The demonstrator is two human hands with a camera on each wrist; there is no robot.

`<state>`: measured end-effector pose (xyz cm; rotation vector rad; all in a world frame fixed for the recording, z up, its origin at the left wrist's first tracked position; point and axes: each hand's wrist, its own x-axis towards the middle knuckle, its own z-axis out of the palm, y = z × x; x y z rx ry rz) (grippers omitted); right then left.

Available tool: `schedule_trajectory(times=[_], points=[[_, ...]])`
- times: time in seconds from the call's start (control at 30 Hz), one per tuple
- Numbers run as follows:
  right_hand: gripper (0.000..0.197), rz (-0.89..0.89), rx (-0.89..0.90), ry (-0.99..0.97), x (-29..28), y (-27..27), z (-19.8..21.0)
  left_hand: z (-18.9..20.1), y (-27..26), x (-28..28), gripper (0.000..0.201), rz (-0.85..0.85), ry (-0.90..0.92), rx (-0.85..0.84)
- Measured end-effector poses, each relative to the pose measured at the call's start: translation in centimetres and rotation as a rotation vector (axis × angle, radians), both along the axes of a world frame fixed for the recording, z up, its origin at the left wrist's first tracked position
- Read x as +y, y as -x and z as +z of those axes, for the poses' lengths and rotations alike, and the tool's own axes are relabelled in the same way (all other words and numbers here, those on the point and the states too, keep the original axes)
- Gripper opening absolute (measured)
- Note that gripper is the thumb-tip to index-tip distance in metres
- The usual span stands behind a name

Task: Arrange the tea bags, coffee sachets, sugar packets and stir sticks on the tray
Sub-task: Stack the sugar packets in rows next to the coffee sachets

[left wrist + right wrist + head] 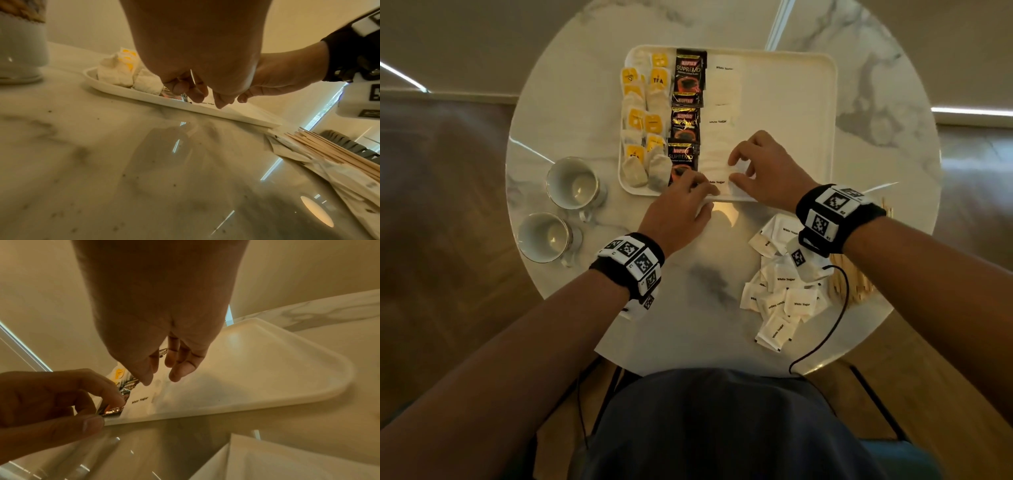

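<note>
A white tray [832,102] holds columns of tea bags [643,120], black coffee sachets [686,102] and white sugar packets [722,85]. Both hands are at the tray's near edge, over the nearest sugar packet [717,183]. My left hand [702,192] has its fingers curled, its index tip touching where that packet [139,402] meets the last sachet, and its thumb by the rim. My right hand [732,168] rests thumb and fingertips on the packet's right side, with a gap between them in the right wrist view [161,380]. Neither hand lifts anything.
Several loose sugar packets [780,291] lie on the round marble table under my right wrist. Wooden stir sticks [849,284] lie at the table's right edge. Two white cups [573,183] [544,236] stand left of the tray. The tray's right half [308,386] is bare.
</note>
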<state>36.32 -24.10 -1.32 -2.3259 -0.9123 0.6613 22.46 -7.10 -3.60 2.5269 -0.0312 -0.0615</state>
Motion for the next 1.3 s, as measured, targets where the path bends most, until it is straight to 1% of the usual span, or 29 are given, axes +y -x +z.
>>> schedule_trajectory(times=[0.1, 0.2, 0.37, 0.47, 0.6, 0.77, 0.83, 1.0, 1.13, 1.2, 1.3], points=[[0.02, 0.001, 0.001, 0.014, -1.3, 0.6, 0.7, 0.6, 0.9, -1.1, 0.022, -0.001, 0.022, 0.032], [0.014, 0.017, -0.002, 0.035, -3.1, 1.7, 1.4, 0.6, 2.1, -2.8, 0.019, -0.061, 0.017, 0.086], [0.008, -0.016, 0.024, 0.055, -7.5, 4.8, 1.8, 0.3, 3.2, -6.1, 0.018, -0.111, 0.029, 0.091], [0.008, -0.032, 0.042, 0.072, -10.1, 6.8, 1.7, 0.5, 2.8, -7.7, 0.017, -0.119, 0.034, 0.064], [0.01, -0.027, 0.048, 0.113, -13.0, 8.7, 1.2, 0.4, 1.6, -9.4, 0.018, -0.182, -0.004, 0.037], [0.014, 0.003, 0.077, 0.123, -15.6, 10.3, 0.0, 0.6, -0.4, -11.4, 0.02, -0.168, -0.058, 0.049], [0.016, 0.005, 0.091, 0.117, -16.2, 10.6, -0.3, 0.6, -1.0, -12.0, 0.023, -0.174, -0.104, 0.076], [0.014, 0.027, 0.103, 0.098, -17.1, 10.4, -0.4, 0.8, -1.7, -12.8, 0.039, -0.173, -0.172, 0.179], [0.013, 0.044, 0.115, 0.068, -17.2, 9.9, -0.3, 1.1, -2.0, -13.0, 0.048, -0.194, -0.231, 0.22], [0.012, 0.049, 0.115, 0.065, -17.1, 9.7, -0.1, 1.1, -2.2, -13.0, 0.05, -0.202, -0.226, 0.248], [0.013, 0.038, 0.11, 0.067, -17.0, 9.2, 0.3, 1.2, -2.6, -13.0, 0.056, -0.167, -0.146, 0.313]])
